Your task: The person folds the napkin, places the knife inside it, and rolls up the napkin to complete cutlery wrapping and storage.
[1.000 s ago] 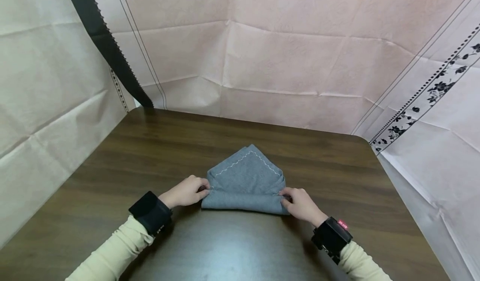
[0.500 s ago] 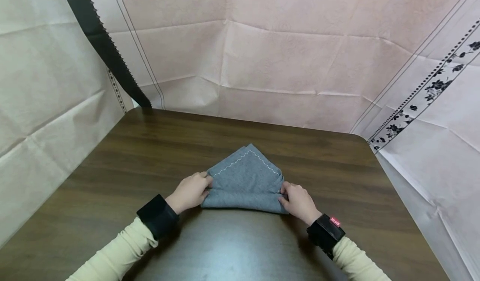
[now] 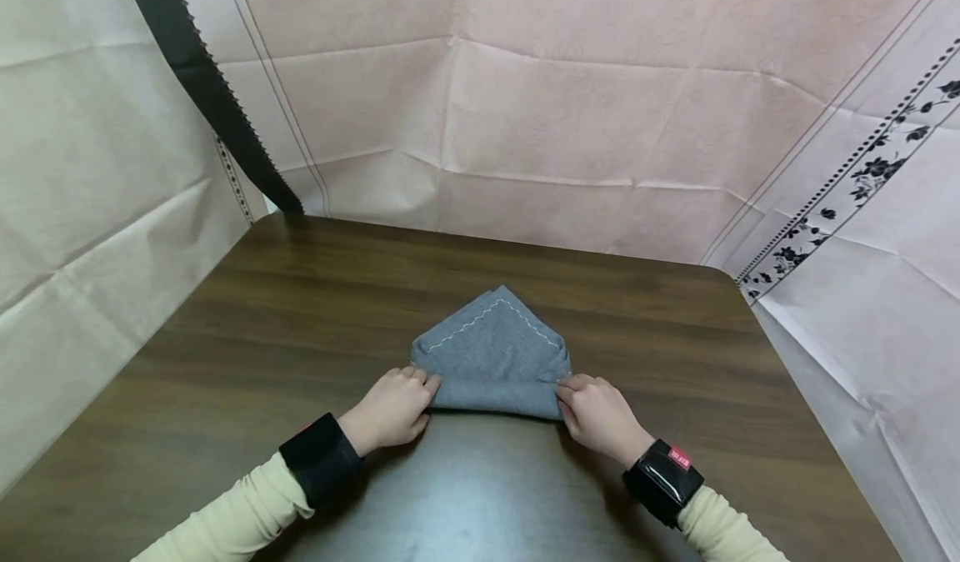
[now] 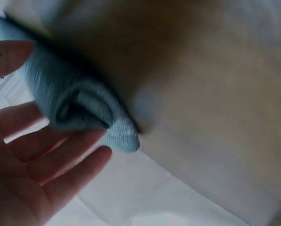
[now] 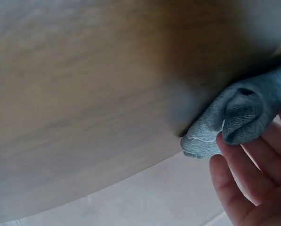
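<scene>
A grey-blue cloth (image 3: 491, 349) with a line of white stitching lies on the table, its far side folded to a point and its near edge rolled into a band. At the left end of the band, my left hand (image 3: 393, 409) grips the cloth. My right hand (image 3: 602, 416) holds the opposite end. In the left wrist view, thumb and fingers lie on either side of the rolled cloth (image 4: 67, 84), whose coiled layers show at the end. Fingers of the right hand (image 5: 260, 181) touch the coiled end of the cloth (image 5: 246, 113) in the right wrist view; its thumb is hidden there.
The dark wooden table (image 3: 337, 295) extends around the cloth on every side. Behind it hangs a creased pale sheet (image 3: 555, 128), with a black strip (image 3: 217, 95) at left and a floral border (image 3: 847, 195) at right. Black bands sit on both wrists.
My left hand has moved slightly right and toward me, further over the band's left end. The right hand has shifted little and keeps its hold. The pointed part of the cloth stays in place.
</scene>
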Available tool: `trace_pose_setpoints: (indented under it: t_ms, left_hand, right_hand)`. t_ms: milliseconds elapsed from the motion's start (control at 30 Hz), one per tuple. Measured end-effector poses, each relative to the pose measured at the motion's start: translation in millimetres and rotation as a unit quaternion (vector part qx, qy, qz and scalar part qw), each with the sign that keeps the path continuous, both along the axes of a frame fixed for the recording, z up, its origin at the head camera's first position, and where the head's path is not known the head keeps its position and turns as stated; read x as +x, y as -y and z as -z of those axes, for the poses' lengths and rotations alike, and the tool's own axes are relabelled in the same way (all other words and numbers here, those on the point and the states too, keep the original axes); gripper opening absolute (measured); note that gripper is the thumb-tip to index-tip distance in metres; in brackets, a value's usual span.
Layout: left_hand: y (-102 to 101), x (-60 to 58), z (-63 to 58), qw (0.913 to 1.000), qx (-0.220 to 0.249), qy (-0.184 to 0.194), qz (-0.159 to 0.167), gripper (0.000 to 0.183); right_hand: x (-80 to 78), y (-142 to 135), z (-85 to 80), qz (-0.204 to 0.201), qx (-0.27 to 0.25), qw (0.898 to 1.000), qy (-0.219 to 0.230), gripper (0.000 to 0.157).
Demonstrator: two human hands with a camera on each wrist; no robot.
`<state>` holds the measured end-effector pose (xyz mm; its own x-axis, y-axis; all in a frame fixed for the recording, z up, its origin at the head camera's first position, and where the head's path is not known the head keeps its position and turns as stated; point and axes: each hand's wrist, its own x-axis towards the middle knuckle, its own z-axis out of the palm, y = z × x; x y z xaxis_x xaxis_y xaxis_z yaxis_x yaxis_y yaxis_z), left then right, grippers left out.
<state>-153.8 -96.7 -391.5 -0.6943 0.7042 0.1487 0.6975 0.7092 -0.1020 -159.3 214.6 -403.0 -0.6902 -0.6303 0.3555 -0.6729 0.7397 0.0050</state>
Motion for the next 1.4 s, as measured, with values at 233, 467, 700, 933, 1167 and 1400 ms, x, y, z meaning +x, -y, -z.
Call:
trace_pose_setpoints:
  t_ms: [233,467,700,933,1167,1400]
  left_hand:
    - [-2,-4.7,5.1,0.9998,-0.014,-0.014,-0.002,0.027]
    - [1,-10.7,7.1,0.9997,0.022,0.002,0.008,0.022]
    - [17,-17.3,-0.1,0.9738,0.161,0.161,-0.007,0.027]
    - [33,-34.5,-4.0,0.9270,0.259,0.269,-0.035,0.026]
    - [26,-45.7,-3.3,0.8960,0.293,0.317,-0.106,0.029]
    - [12,-52.4,-3.0,0.9075,0.253,0.280,-0.184,0.035]
  right_hand:
    - [-0.9,-4,-2.6,-0.009,0.040,0.998,0.049,0.035]
    - [-1.3,-4,-4.7,-0.005,0.045,0.996,0.079,0.038]
    - [-2.1,-16,-10.2,-0.017,-0.075,0.973,0.216,0.028]
    - [-15.8,-28,-8.7,0.005,-0.204,0.922,0.329,0.017]
    - [-25.3,-19,-11.3,0.108,-0.263,0.888,0.362,0.019]
    - [-32.3,-8,-13.1,0.162,-0.270,0.880,0.356,0.019]
